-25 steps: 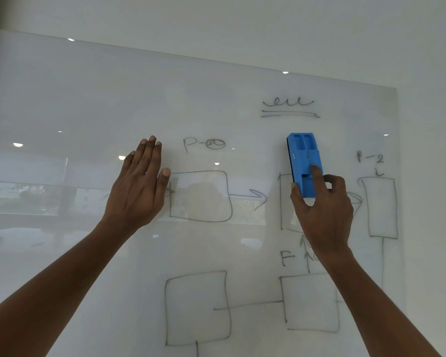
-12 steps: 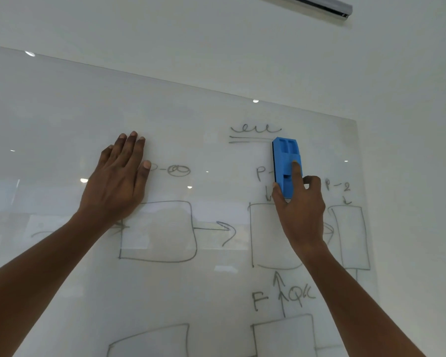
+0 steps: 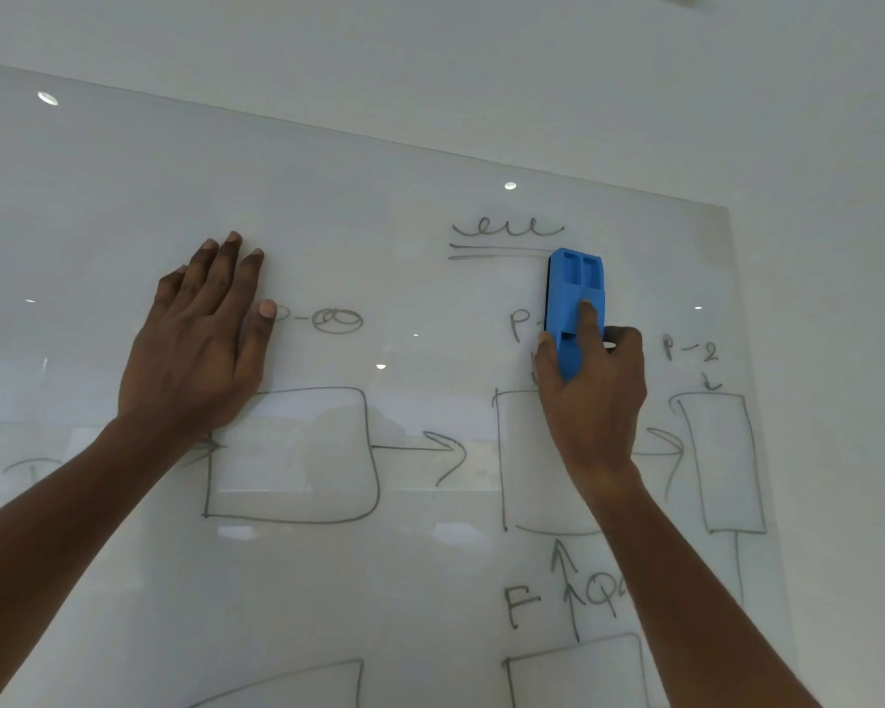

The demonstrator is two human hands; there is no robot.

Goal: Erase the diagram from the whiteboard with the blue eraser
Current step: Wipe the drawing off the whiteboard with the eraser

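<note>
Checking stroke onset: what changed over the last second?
The right hand slid the blue eraser up the whiteboard, from the middle box top to the right end of the title underline. The left hand also shifted up, thumb now level with the loop label. Grip unchanged; no ink visibly erased.

The glossy whiteboard carries a marker diagram: rounded boxes joined by arrows, short labels, and a squiggle heading underlined twice. The blue eraser stands upright against the board, its top at the right end of the underline, gripped by the right hand. The left hand lies flat on the board, covering one box's upper left corner.
</note>
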